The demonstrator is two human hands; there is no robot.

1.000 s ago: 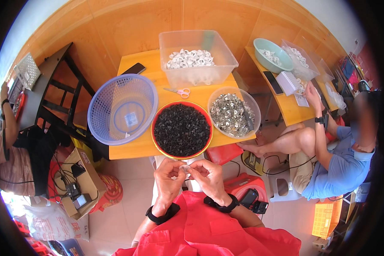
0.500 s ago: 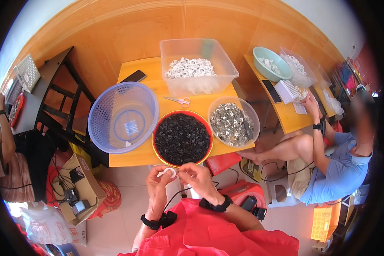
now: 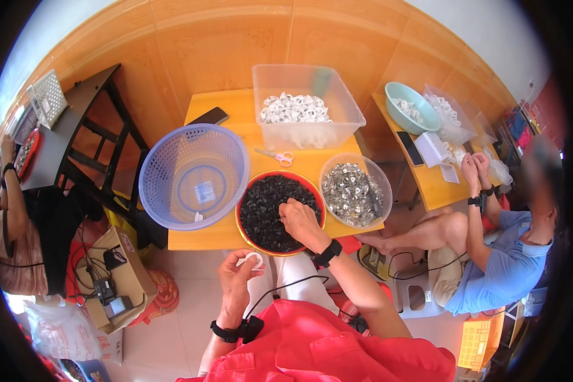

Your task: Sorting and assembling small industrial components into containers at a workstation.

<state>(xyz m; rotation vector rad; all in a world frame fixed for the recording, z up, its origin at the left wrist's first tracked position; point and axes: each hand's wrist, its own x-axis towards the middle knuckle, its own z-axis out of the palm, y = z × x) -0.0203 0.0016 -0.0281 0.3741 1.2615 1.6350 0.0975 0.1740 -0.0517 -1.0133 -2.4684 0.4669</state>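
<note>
**Right hand dips into the black parts while the left keeps the white ring**

The yellow wooden desk (image 3: 235, 235) carries four containers, largest first: one round blue plastic mesh basket (image 3: 193, 176), nearly bare inside; one clear rectangular plastic tub (image 3: 305, 105) heaped with white rings; one red-rimmed round bowl of small black pieces (image 3: 275, 211); and one clear round bowl of silvery metal bits (image 3: 354, 190). One pair of pink-handled scissors (image 3: 277, 155) lies between tub and bowls, and one dark phone (image 3: 209, 116) sits at the far edge.

Half a second ago both hands met over the lap around the small white plastic ring (image 3: 251, 260). Now they have parted: the right hand (image 3: 300, 223) has reached forward and rests, fingers curled down, in the red-rimmed bowl, apparently gathering a black piece, though whether it grips one cannot be told. The left hand (image 3: 235, 275) stays low, pinching the ring at its fingertips. That suggests the ring awaits a black piece.
</note>
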